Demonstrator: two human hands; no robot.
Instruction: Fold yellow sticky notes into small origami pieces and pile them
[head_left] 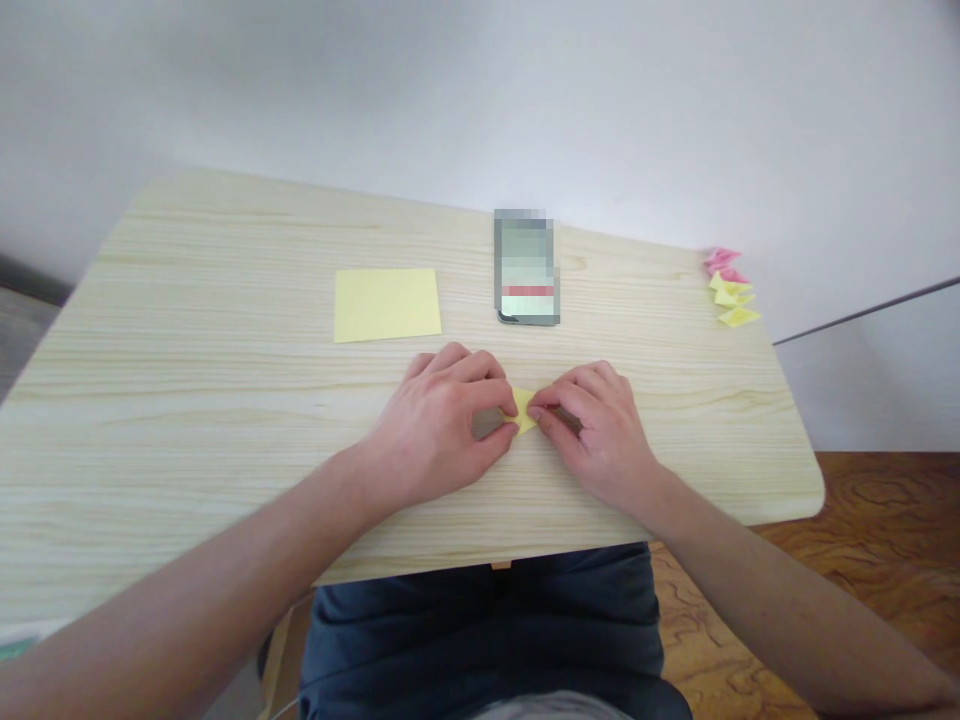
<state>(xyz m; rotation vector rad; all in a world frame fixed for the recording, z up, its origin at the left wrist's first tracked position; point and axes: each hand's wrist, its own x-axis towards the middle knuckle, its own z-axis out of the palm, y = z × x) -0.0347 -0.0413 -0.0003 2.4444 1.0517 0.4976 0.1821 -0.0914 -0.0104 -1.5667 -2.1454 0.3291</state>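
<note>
A small piece of folded yellow paper (523, 408) lies on the table between my two hands, partly hidden by the fingers. My left hand (454, 425) pinches its left side with thumb and index finger. On the right side, the thumb and index finger of my right hand (600, 430) close on its edge. Beyond my left hand lies a flat yellow paper pad or stack of sheets (387, 305).
A phone (527, 268) with a blurred screen lies near the wall. Several folded pink paper pieces (724, 264) and yellow folded paper pieces (731, 290) sit at the far right edge of the light wood table (187, 400). The wall borders its back.
</note>
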